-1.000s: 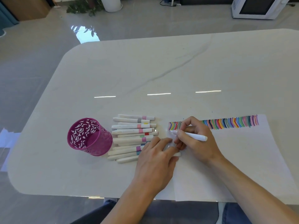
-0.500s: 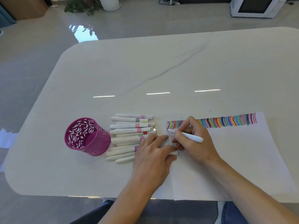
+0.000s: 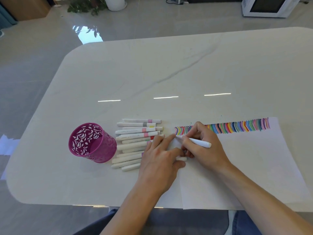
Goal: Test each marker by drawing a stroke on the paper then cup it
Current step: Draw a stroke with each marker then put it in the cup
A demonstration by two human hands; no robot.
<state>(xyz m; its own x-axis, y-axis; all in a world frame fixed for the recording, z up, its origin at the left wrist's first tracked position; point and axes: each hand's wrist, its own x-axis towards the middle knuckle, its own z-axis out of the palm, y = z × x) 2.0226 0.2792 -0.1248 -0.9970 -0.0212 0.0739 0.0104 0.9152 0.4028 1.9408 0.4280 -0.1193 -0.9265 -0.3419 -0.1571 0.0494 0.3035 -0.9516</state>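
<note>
My right hand (image 3: pixel 201 146) holds a white marker (image 3: pixel 197 141), its tip touching the sheet of paper (image 3: pixel 245 163) at the left end of a row of coloured strokes (image 3: pixel 237 128). Flat beside it, my left hand (image 3: pixel 160 156) presses on the paper's left edge and pinches what looks like a small white cap (image 3: pixel 181 158) between thumb and finger. Several white markers (image 3: pixel 135 141) lie in a pile left of my hands. A magenta cut-out pen cup (image 3: pixel 91 143) stands upright left of the pile, and I see nothing in it.
All of this rests on a white marble table (image 3: pixel 169 73) with rounded corners. On the grey floor beyond are a potted plant (image 3: pixel 88 4) and a white appliance (image 3: pixel 269 6). My knees show below the table's near edge.
The marker tip has slid a little down and left on the paper at the end of the stroke row. My left hand stays in place.
</note>
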